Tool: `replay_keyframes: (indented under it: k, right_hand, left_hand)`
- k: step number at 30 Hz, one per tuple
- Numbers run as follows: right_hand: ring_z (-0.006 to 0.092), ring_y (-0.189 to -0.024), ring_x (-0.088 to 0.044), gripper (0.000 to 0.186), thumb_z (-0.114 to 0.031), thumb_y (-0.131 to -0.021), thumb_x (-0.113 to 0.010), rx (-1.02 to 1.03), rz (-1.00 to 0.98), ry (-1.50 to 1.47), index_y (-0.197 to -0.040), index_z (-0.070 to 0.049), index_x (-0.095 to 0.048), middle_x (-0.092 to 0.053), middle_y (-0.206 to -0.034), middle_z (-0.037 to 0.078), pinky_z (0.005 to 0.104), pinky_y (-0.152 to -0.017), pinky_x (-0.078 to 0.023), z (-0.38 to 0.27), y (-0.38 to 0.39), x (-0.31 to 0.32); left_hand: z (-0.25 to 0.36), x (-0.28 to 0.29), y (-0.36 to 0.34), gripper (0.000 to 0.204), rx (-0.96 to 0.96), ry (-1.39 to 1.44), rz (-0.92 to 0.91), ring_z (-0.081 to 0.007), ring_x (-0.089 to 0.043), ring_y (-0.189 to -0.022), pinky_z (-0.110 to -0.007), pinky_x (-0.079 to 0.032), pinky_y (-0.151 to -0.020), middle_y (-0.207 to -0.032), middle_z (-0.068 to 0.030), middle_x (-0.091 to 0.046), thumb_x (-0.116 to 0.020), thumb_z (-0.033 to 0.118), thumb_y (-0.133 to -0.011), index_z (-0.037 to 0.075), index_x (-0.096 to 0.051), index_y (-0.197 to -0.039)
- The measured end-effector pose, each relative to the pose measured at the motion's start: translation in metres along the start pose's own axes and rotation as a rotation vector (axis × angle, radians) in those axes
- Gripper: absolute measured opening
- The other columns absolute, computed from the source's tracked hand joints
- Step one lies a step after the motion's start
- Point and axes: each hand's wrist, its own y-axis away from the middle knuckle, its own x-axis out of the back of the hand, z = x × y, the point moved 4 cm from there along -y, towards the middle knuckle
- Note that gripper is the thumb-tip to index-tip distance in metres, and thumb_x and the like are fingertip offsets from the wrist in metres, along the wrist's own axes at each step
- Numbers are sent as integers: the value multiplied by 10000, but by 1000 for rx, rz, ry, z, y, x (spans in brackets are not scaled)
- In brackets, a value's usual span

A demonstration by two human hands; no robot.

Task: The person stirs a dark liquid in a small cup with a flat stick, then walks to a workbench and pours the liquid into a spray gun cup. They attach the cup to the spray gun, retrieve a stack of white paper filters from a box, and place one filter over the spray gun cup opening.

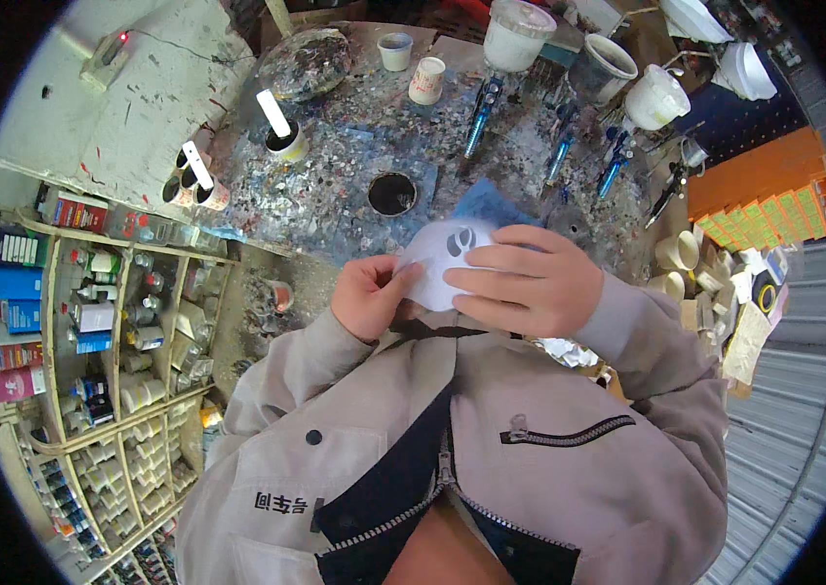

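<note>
Both my hands hold a small white rounded object (444,255) with dark oval markings, close to my chest. My left hand (369,295) pinches its left edge with thumb and fingers. My right hand (530,281) wraps over its right side, fingers laid across the front. A blue sheet (491,203) lies just behind the object on the paint-spattered workbench (354,175). I cannot tell what the object's hidden underside looks like.
Paper cups (425,80) and a cup with a white stick (285,139) stand on the bench, beside a round dark hole (392,193), blue spray guns (482,112) and white buckets (515,32). Shelves of paint bottles (111,331) are at left, orange drawer bins (768,200) at right.
</note>
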Motion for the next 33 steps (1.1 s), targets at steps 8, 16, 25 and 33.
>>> replay_keyframes:
  k: [8,16,25,33]
  right_hand:
    - [228,-818,-703,390,-105,-757,-885,-560,338,-100,-1128,-88,-763,-729,-1043,87,340,-680,-557,-19,53,24]
    - [288,-628,-705,216,-221,-906,-810,-1193,297,-134,-894,-27,-717,-707,-777,132,343,-578,-535,-18,73,-4]
    - [114,-580,-675,217,-189,-958,-784,-1572,487,-875,-940,27,-784,-724,-693,97,299,-528,-503,-33,117,-25]
    - [119,-673,-667,288,-218,-903,-829,-1427,288,-661,-1068,12,-779,-748,-822,103,315,-600,-528,-47,104,-22]
  left_hand:
    - [20,-2,-7,286,-123,-127,152,-66,-554,-536,-244,-410,-491,-633,5,-630,-786,239,-995,9,-726,-836]
    - [52,-39,-11,277,-642,-729,68,-109,-547,-571,-273,-428,-542,-657,12,-603,-813,198,-952,14,-668,-802]
    - [53,-46,-6,1041,-894,-417,-59,-252,-608,-1199,-378,-471,-997,-1382,-111,-583,-884,603,-782,38,-411,-1518]
    - [15,-91,-17,460,-64,-191,-606,-123,-651,-1092,-333,-536,-946,-1197,-45,-708,-787,238,-985,13,-626,-1354]
